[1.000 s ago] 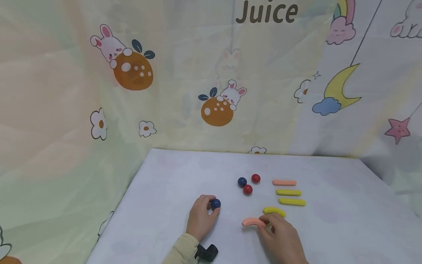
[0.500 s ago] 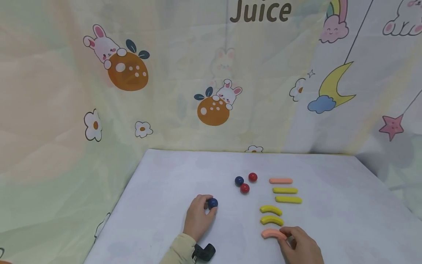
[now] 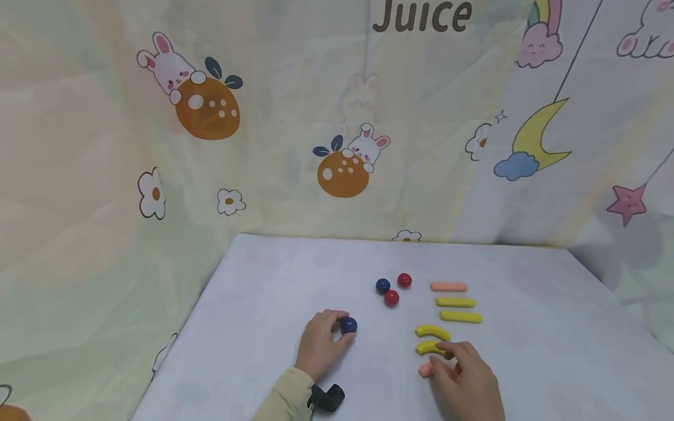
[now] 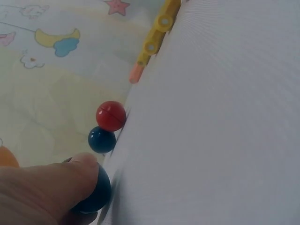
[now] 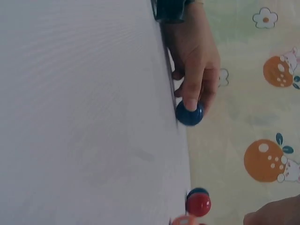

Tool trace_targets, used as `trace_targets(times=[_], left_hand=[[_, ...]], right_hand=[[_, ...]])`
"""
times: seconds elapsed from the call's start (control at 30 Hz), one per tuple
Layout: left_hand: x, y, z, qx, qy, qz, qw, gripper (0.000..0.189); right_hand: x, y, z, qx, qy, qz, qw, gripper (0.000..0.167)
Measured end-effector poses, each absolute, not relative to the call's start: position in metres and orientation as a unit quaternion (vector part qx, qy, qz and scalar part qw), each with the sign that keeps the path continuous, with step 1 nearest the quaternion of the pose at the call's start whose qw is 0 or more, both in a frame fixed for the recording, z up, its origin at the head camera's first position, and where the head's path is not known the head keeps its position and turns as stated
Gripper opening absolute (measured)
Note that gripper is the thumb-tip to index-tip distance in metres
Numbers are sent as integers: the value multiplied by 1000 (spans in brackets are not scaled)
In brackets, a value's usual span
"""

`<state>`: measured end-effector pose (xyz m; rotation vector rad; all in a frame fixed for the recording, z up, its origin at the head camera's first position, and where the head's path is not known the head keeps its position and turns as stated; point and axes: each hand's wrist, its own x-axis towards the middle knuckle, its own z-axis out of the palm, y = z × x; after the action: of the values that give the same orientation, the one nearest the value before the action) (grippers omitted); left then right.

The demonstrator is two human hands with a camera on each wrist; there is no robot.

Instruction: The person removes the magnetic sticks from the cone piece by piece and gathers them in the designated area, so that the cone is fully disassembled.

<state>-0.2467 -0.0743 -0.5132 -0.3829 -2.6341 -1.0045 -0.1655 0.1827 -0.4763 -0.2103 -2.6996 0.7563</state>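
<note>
My left hand (image 3: pixel 321 346) pinches a dark blue ball (image 3: pixel 349 325) between thumb and fingers, low over the white table. In the left wrist view the thumb presses on this ball (image 4: pixel 99 193). My right hand (image 3: pixel 470 380) hovers over a curved pink stick (image 3: pixel 425 369), hiding most of it. Its fingertips are parted, beside the nearer curved yellow stick (image 3: pixel 427 348); whether they touch it is unclear. Another curved yellow stick (image 3: pixel 432 332) lies just behind. In the right wrist view, a gap separates the hand (image 5: pixel 275 213) from the pink stick (image 5: pixel 183 220).
Farther back lie two straight yellow sticks (image 3: pixel 460 317) and a straight pink stick (image 3: pixel 449 287). To their left, a blue ball (image 3: pixel 382 286) and two red balls (image 3: pixel 391 298) sit close together. A printed cloth (image 3: pixel 284 146) hangs behind the white table (image 3: pixel 274 280).
My right hand has carried the curved pink stick right and nearer, set it below the curved yellow sticks and let go, then risen slightly. The left hand has shifted a little right with its ball.
</note>
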Motion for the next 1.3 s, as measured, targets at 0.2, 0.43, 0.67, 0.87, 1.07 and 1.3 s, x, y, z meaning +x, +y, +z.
trace_targets(times=[0.2, 0.43, 0.67, 0.87, 1.07, 1.3], left_hand=[[-251, -76, -511, -105, -893, -418, 127, 33], [-255, -77, -509, -27, -841, -517, 157, 25], [-252, -72, -510, -24, -833, -532, 150, 26], [-253, -73, -506, -25, -833, -530, 159, 26], [-252, -77, -507, -29, -837, -521, 162, 27], [-252, -84, -508, -21, -845, -514, 144, 22]], right_hand=[[-192, 138, -467, 5, -956, 261, 134, 24], [-220, 94, -473, 65, -957, 264, 97, 39], [-227, 77, -481, 64, -962, 254, 78, 42], [-228, 83, -480, 51, -958, 268, 91, 41], [-233, 105, -472, 20, -953, 286, 100, 41], [-247, 142, -468, 0, -944, 308, 118, 44]])
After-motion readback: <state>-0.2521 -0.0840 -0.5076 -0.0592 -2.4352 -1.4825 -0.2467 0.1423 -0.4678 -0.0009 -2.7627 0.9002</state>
